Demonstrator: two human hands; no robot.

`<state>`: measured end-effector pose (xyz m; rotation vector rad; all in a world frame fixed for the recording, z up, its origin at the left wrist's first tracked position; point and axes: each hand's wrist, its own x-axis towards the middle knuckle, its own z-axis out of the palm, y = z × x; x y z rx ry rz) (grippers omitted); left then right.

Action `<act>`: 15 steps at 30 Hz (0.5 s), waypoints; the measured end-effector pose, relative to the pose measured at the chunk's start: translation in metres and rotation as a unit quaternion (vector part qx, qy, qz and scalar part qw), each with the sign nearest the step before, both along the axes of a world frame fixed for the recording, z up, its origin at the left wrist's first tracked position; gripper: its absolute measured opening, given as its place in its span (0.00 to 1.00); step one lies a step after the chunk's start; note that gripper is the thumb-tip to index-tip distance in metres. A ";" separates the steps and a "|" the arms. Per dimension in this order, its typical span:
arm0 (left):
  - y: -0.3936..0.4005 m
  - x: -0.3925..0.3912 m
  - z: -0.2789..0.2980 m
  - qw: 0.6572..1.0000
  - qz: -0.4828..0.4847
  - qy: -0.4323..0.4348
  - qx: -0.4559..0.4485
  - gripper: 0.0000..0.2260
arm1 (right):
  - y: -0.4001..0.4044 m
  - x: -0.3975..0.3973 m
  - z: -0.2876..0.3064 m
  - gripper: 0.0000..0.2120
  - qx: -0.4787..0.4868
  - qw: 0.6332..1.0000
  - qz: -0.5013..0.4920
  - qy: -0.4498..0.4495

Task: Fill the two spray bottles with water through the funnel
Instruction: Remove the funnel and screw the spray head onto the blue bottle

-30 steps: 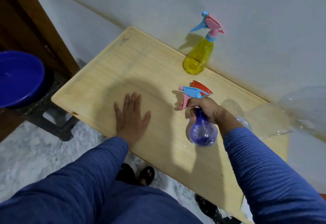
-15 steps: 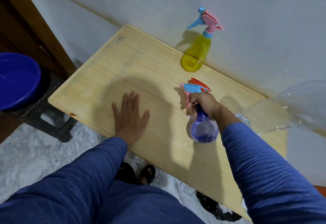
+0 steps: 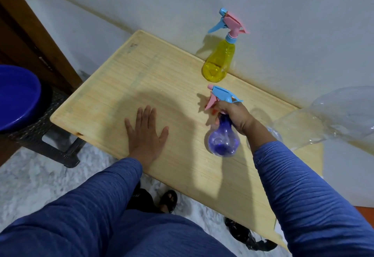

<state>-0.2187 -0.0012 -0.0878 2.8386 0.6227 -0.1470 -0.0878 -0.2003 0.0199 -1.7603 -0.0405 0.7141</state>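
A purple spray bottle [image 3: 223,141] with a blue and pink trigger head stands near the middle of the wooden table [image 3: 162,78]. My right hand [image 3: 234,115] grips it round the neck, just under the head. A yellow spray bottle [image 3: 218,64] with a pink and blue head stands by the wall at the back. My left hand [image 3: 145,133] rests flat on the table, fingers spread, to the left of the purple bottle. A bit of red shows behind the trigger. No funnel can be told apart.
A large clear plastic bottle [image 3: 323,121] lies on its side at the table's right end. A blue basin [image 3: 16,96] sits on a dark stool [image 3: 54,145] to the left. A wall runs along the table's far side. Sandalled feet show below the near edge.
My right hand has turned the purple bottle a little, so the blue top of its head now shows. The left hand has stayed flat on the table.
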 end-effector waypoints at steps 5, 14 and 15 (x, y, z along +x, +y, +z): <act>0.001 0.002 0.002 0.999 -0.012 -0.005 -0.038 0.34 | 0.001 -0.012 0.013 0.16 0.071 0.994 -0.030 -0.072; -0.046 0.045 0.063 0.870 -0.243 -0.153 -0.400 0.38 | 0.006 -0.022 0.039 0.10 0.100 0.984 -0.087 -0.117; -0.050 0.049 0.068 0.857 -0.247 -0.158 -0.425 0.32 | 0.007 -0.022 0.044 0.10 0.106 0.983 -0.086 -0.125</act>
